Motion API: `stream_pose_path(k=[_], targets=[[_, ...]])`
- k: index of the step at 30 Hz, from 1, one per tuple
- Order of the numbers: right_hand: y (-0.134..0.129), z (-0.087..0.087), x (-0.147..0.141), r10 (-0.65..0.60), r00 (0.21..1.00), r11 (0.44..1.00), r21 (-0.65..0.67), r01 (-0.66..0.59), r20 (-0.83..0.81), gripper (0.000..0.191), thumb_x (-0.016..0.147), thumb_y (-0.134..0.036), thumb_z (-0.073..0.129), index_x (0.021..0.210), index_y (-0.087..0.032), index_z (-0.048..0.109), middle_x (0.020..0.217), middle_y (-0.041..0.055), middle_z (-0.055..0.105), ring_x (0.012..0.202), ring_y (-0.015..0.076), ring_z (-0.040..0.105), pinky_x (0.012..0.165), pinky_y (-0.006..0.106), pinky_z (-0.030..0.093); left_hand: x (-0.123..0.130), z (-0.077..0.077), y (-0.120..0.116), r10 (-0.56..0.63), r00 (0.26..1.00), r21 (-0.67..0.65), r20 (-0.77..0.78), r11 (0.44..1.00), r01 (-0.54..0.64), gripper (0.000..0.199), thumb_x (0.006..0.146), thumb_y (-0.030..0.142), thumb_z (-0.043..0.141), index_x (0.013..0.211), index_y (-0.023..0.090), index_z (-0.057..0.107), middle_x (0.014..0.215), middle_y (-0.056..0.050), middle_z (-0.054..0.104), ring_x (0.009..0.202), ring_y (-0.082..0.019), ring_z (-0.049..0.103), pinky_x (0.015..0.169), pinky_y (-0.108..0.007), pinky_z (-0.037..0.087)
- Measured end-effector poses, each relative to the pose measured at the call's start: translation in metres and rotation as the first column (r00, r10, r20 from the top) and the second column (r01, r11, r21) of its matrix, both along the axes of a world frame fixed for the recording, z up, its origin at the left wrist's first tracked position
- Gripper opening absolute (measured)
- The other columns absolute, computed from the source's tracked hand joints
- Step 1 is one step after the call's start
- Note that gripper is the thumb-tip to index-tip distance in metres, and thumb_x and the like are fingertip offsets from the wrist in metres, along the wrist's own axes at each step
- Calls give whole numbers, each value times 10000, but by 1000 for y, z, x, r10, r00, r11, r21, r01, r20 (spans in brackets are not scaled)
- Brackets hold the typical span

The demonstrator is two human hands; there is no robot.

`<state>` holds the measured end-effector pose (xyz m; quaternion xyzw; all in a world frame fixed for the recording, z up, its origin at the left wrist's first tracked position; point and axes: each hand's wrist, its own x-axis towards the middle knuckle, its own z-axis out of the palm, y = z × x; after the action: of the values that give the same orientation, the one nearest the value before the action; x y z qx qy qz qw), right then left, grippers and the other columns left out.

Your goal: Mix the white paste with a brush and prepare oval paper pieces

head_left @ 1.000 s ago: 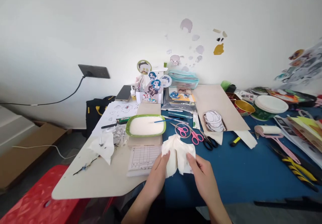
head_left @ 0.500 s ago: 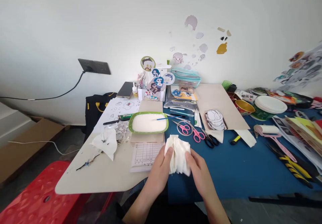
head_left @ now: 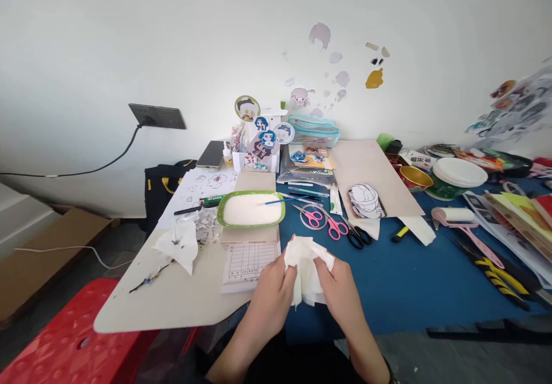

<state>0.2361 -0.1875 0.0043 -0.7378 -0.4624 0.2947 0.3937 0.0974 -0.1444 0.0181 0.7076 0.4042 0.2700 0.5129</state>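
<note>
Tissue [head_left: 305,266], limp, light (tears easily, I'd guess), pinched by both hands' fingers [head_left: 290,275]; best held by thick folds.

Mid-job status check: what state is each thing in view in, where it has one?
Soft white tissue: crumpled, gripped by left hand and right hand.
Green-rimmed oblong dish: upright, filled with white material.
Thin blue brush: resting across the dish's rim.
Round green tub: white lid on.
Gold-lined round bowl: upright, uncovered.
Small white bottle: standing.
Pink-handled white roller: lying down.
</note>
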Motion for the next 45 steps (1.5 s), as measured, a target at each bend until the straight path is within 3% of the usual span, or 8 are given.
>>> stream_pose_path(k=[5, 12, 17, 22, 29, 35, 39, 45], targets=[[-2, 3, 10, -33, 995, 997, -74, 26, -90, 400, 853, -454, 421, 725, -141, 634, 687, 57, 675, 678, 219, 592, 548, 246, 402, -5, 2, 4, 83, 995, -194, -47, 977, -91, 378, 901, 382, 364, 946, 150, 659, 863, -53, 693, 879, -233, 596, 771, -291, 447], [-4, 12, 9, -26, 998, 997, -73, 22, -49, 425, 864, -479, 410, 737, -145, 640, 724, 67, 700, 721, 249, 633, 587, 275, 454, -2, 7, 4, 119, 989, -340, 88, 937, -82, 353, 869, 343, 432, 1116, 184, 629, 1130, -45, 667, 1097, -245, 560, 919, -304, 426], [-14, 13, -6, 153, 987, 980, 121, -158, 50, 448, 842, -372, 511, 1252, -192, 517, 1153, 88, 638, 981, 247, 626, 796, 329, 520, 1, 1, -2, 153, 977, -302, 151, 948, -102, 411, 849, 362, 478, 1209, 190, 577, 1234, -65, 611, 1213, -261, 479, 1029, -370, 350], [-24, 1, -21, 110, 869, 883, 353, -308, 483, 706, 793, -154, 512, 1443, -200, 241, 1472, 104, 300, 1328, 297, 315, 1012, 464, 398, 1, -19, -2, 232, 917, -381, 326, 920, -97, 415, 802, 396, 548, 1132, 158, 629, 1144, -102, 660, 1173, -286, 520, 1025, -431, 365], [-20, -14, -23, -67, 879, 770, 585, -256, 473, 657, 799, -87, 505, 1416, -169, 295, 1402, 133, 405, 1274, 277, 408, 979, 432, 447, 1, -14, -1, -11, 932, 21, 361, 1000, 4, 448, 862, 226, 483, 1308, 266, 487, 1330, -37, 535, 1252, -242, 452, 1076, -398, 322], [-19, -21, -23, -213, 904, 761, 643, -84, 370, 598, 782, -88, 503, 1360, -174, 374, 1229, 134, 578, 1088, 245, 590, 866, 365, 529, 3, -13, -5, -133, 961, 335, 241, 941, 46, 511, 893, 146, 428, 1368, 329, 378, 1433, 1, 410, 1297, -193, 394, 1085, -342, 322], [-22, -20, -20, -193, 937, 794, 607, -24, 290, 472, 819, -118, 473, 1289, -167, 462, 1089, 121, 658, 953, 224, 658, 764, 315, 562, 4, -15, -5, -124, 958, 335, 257, 942, 31, 497, 908, 142, 399, 1364, 339, 374, 1433, 5, 411, 1296, -173, 395, 1082, -319, 321], [-24, -19, -14, -120, 983, 845, 534, 26, 142, 361, 843, -146, 430, 1164, -178, 590, 1017, 83, 705, 872, 210, 690, 685, 259, 569, -1, -6, -4, -29, 962, 111, 271, 994, -2, 438, 901, 249, 467, 1336, 282, 433, 1403, -30, 454, 1275, -196, 423, 1073, -322, 319]])
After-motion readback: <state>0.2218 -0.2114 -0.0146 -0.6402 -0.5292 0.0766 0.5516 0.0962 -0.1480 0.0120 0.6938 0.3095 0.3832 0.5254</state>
